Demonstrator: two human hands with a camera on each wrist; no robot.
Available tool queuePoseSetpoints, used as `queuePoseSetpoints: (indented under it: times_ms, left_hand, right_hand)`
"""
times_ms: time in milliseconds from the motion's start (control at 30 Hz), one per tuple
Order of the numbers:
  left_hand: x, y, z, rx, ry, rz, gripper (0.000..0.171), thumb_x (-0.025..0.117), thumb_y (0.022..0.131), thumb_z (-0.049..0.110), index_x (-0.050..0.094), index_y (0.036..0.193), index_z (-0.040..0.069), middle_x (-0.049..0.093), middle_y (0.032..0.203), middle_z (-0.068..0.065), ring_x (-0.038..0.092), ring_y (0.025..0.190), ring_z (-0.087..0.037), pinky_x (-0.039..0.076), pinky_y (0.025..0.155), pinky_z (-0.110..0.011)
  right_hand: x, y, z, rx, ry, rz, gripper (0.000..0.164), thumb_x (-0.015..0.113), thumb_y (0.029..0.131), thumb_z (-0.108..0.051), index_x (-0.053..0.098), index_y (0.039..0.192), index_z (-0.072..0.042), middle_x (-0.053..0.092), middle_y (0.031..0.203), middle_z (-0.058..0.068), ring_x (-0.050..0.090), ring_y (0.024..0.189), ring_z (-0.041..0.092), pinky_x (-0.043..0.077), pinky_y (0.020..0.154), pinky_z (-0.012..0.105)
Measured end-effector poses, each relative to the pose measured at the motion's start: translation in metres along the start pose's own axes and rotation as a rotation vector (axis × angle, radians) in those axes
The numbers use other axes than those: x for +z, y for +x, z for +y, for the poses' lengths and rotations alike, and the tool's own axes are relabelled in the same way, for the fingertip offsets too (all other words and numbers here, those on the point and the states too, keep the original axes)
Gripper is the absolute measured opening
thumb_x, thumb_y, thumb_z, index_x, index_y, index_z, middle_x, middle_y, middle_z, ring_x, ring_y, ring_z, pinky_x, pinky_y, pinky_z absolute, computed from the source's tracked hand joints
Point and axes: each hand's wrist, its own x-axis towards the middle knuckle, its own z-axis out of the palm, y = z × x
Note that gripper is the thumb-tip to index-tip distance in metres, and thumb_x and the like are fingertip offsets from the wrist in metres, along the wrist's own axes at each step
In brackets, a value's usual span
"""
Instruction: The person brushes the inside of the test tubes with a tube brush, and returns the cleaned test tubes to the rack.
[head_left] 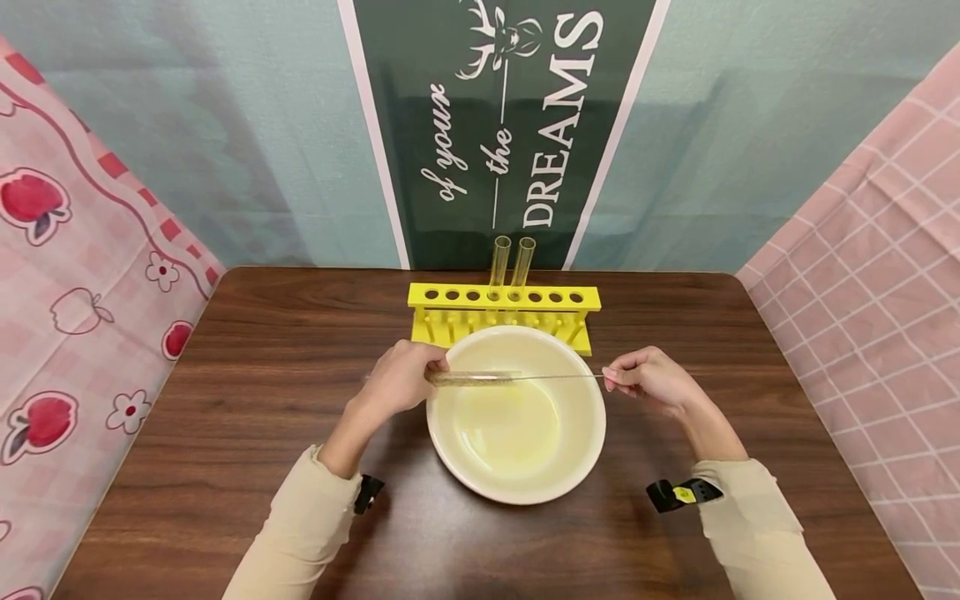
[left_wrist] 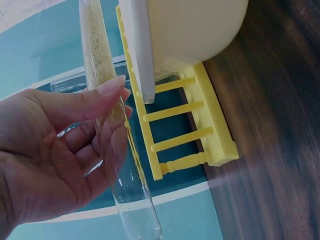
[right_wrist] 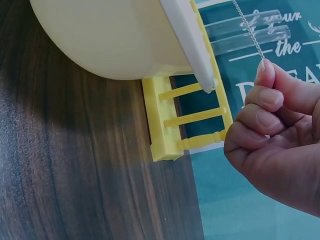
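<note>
My left hand [head_left: 401,377] holds a clear glass test tube [left_wrist: 136,215] level over the cream basin [head_left: 590,417], its thumb and fingers wrapped round it. Inside the tube sits a test tube brush [left_wrist: 95,47] with pale bristles. From the tube's mouth the brush's twisted wire handle [right_wrist: 250,29] runs out to the right. My right hand [head_left: 651,379] pinches the end of that wire between thumb and forefinger, just past the basin's right rim. Shallow, pale yellowish liquid [head_left: 517,429] lies in the basin.
Behind the basin stands a yellow test tube rack [head_left: 585,298] with two upright glass tubes [head_left: 500,258] in its middle holes. All of it is on a dark wooden table [head_left: 300,333]. Printed cloths hang at the back and both sides.
</note>
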Motion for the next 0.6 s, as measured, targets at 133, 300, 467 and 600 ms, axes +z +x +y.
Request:
queuePoseSetpoints:
  times_ms: [133, 300, 467, 600]
  left_hand:
    - [0.0, -0.002, -0.004, -0.023, -0.002, 0.007, 0.022, 0.07, 0.065, -0.009, 0.068, 0.078, 0.009, 0.063, 0.074, 0.0, 0.058, 0.07, -0.017, 0.047, 0.062, -0.032]
    - [0.0, -0.005, -0.008, -0.019, -0.009, 0.013, 0.022, 0.071, 0.064, -0.008, 0.068, 0.078, 0.009, 0.064, 0.075, 0.0, 0.058, 0.071, -0.017, 0.048, 0.063, -0.032]
    - [-0.002, -0.006, -0.01, -0.032, -0.019, 0.0, 0.023, 0.07, 0.065, -0.01, 0.067, 0.077, 0.009, 0.063, 0.075, -0.001, 0.058, 0.072, -0.017, 0.048, 0.065, -0.033]
    - [-0.004, -0.007, -0.011, -0.047, -0.018, -0.009, 0.023, 0.072, 0.065, -0.009, 0.067, 0.078, 0.009, 0.063, 0.075, -0.001, 0.059, 0.074, -0.017, 0.048, 0.067, -0.034]
  right_hand:
    - [-0.002, 0.0, 0.003, 0.004, 0.025, -0.013, 0.021, 0.053, 0.089, -0.002, 0.062, 0.07, 0.004, 0.052, 0.059, 0.002, 0.039, 0.052, 0.012, 0.031, 0.049, 0.024]
    - [-0.002, 0.0, 0.005, -0.008, 0.036, -0.014, 0.022, 0.052, 0.089, -0.001, 0.062, 0.07, 0.004, 0.051, 0.059, 0.003, 0.039, 0.051, 0.012, 0.03, 0.049, 0.025]
    - [-0.002, 0.0, 0.007, -0.002, 0.037, 0.002, 0.023, 0.051, 0.089, 0.0, 0.063, 0.069, 0.003, 0.054, 0.061, 0.002, 0.041, 0.052, 0.011, 0.032, 0.05, 0.023]
    - [-0.004, 0.0, 0.008, 0.005, 0.034, 0.01, 0.026, 0.05, 0.089, 0.001, 0.064, 0.067, -0.003, 0.054, 0.06, 0.0, 0.041, 0.052, 0.009, 0.033, 0.05, 0.022]
